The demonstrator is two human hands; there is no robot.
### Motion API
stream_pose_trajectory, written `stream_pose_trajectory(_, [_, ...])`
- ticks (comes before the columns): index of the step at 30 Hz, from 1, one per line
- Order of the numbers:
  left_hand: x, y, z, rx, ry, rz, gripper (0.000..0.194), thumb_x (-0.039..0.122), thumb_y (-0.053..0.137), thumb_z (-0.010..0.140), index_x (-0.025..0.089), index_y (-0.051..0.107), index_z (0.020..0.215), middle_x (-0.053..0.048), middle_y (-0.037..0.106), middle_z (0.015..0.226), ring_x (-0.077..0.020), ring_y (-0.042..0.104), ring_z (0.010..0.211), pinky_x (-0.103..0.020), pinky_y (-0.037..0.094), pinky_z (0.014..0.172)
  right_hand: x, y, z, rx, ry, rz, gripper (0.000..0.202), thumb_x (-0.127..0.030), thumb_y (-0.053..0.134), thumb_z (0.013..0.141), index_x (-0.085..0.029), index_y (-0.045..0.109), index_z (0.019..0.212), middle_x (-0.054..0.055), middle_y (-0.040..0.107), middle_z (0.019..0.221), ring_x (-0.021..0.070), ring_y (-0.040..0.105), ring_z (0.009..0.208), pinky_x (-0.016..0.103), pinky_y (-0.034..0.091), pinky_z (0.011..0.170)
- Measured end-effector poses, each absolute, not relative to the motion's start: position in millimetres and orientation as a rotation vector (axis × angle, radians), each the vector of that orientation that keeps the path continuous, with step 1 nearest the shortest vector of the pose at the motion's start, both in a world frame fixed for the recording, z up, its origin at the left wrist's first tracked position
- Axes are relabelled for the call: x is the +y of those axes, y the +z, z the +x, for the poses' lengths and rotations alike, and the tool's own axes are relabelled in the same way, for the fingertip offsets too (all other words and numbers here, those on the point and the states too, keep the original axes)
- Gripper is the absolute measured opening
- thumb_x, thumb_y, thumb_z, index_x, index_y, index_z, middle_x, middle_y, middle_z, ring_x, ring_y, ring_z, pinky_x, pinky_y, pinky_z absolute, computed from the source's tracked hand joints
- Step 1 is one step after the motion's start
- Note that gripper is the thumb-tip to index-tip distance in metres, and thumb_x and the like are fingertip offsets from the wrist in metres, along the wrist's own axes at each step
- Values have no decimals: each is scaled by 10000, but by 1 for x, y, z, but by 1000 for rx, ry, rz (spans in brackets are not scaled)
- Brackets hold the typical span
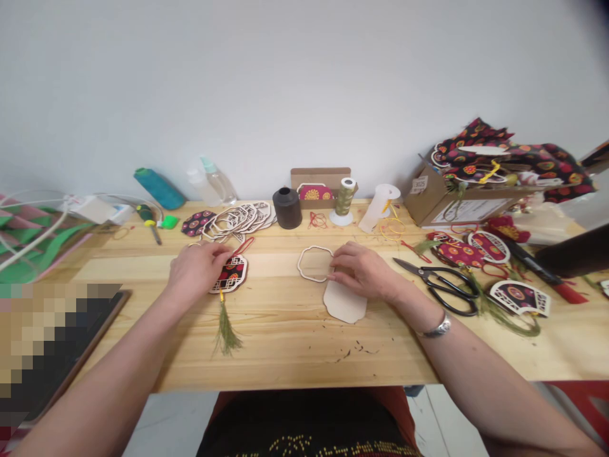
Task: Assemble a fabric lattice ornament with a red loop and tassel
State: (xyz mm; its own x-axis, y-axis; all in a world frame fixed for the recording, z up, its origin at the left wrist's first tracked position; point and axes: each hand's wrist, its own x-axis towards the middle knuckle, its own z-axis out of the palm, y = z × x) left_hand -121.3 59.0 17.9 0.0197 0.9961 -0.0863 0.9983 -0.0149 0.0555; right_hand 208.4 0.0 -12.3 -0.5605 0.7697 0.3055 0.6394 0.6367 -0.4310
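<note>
My left hand (200,270) rests at the left edge of a patterned pendant (234,274) with a pale lattice frame, its fingers closed on that edge. A red cord loop rises from the pendant's top, and a green tassel (228,330) hangs from its bottom onto the table. Between the fingers of my right hand (359,270) is the right side of a thin, scalloped wooden frame (301,263) with a hollow middle. Below that hand lies a plain pale plaque (346,306), partly covered by the fingers.
Black scissors (447,282) lie right of my right hand, near finished pendants (518,298). Lattice cutouts (245,218), a black thread spool (288,209) and a green one (346,198) line the back. A cardboard box (457,200) holds fabric; a tablet (102,336) sits at left.
</note>
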Motion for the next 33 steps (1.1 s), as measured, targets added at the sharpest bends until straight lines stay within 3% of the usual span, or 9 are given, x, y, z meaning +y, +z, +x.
stream_pose_trajectory(7, [60,13,-119,2171,-10,2153,375,461,398,856,271,691,992,-86,715,1011,-297,620,986,-376,446,724,1,-14,209,-2399,374,-1115,251,-355,505,911,-160,663,910,117,642,896,213,571,879,359,471,769])
stream_pose_trajectory(12, [58,14,-116,2222,-57,2147,405,448,360,866,259,692,1001,-111,708,1026,-344,608,1002,-421,428,707,0,-13,209,-2369,377,-1102,229,-336,517,906,-162,664,926,116,647,917,215,575,884,375,485,771])
stream_pose_trajectory(20, [52,17,-109,2315,-69,2133,412,430,350,872,242,704,966,-146,709,955,-365,612,962,-450,415,715,1,-13,207,-2363,417,-992,173,-200,580,852,-164,651,1006,115,654,1026,226,558,969,404,491,846])
stream_pose_trajectory(26, [49,16,-106,2342,-135,2222,431,418,334,878,228,714,949,-153,702,914,-365,602,940,-460,382,727,1,-10,205,-2461,457,-970,112,-199,584,858,-176,678,915,88,653,990,213,531,962,391,476,858])
stream_pose_trajectory(33, [42,16,-104,2281,-124,2420,419,330,312,892,206,695,776,-145,687,869,-338,571,905,-459,316,718,1,-10,205,-2479,467,-988,108,-182,595,848,-170,693,893,88,661,972,207,530,956,378,469,852])
